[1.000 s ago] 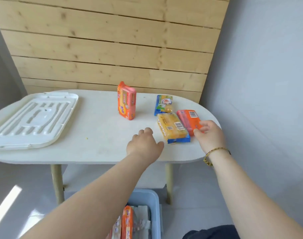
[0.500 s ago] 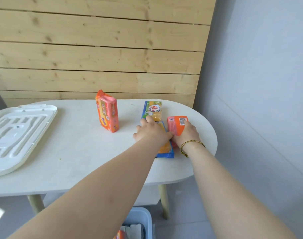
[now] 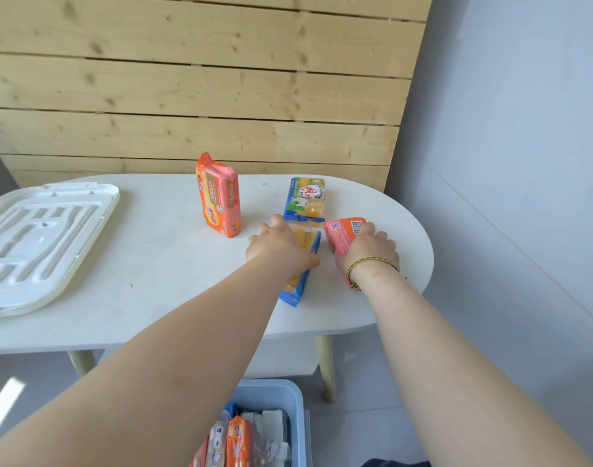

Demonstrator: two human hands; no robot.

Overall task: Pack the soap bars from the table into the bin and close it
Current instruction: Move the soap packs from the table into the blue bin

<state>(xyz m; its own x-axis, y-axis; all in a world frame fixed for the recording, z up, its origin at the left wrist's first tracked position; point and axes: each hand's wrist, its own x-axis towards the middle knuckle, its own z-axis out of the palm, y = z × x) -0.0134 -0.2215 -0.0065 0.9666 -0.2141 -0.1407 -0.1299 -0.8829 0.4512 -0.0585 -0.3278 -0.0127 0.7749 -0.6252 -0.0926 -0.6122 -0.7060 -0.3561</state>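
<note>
On the white oval bench [image 3: 147, 264], right end: two bare hands, each closed on a soap bar.

Left hand [image 3: 281, 246]: forearm stretched forward from lower left, palm down, grip wrapped over the yellow soap bar in clear film with blue ends [image 3: 300, 264]. Bar tipped up on one long edge, long axis running away from the body, near blue end toward the bench's front edge.

Right hand [image 3: 369, 247]: forearm stretched forward from lower right, knuckles up, braided multicoloured cord bracelet [image 3: 369, 266] at the wrist, grip clamped on the pink soap bar in orange-ended wrapper [image 3: 342, 234]. Bar tilted, far end raised, long axis away from the body. Barcode and small square code visible at far end; digits too small to read.

Just beyond both: flat yellow soap bar in blue-and-green printed wrapper [image 3: 305, 198], face up, long axis away from the body, red characters on the label, not legible.

Left of these, apart: upright orange-and-pink wrapped soap pack [image 3: 219, 195], standing on end, long axis vertical, print unreadable.

Far left end of bench: white ribbed plastic bin lid [image 3: 35, 244], lying flat.

On the floor below the bench's front edge: pale blue plastic bin [image 3: 275, 394], open, holding wrapped bars standing on edge.
</note>
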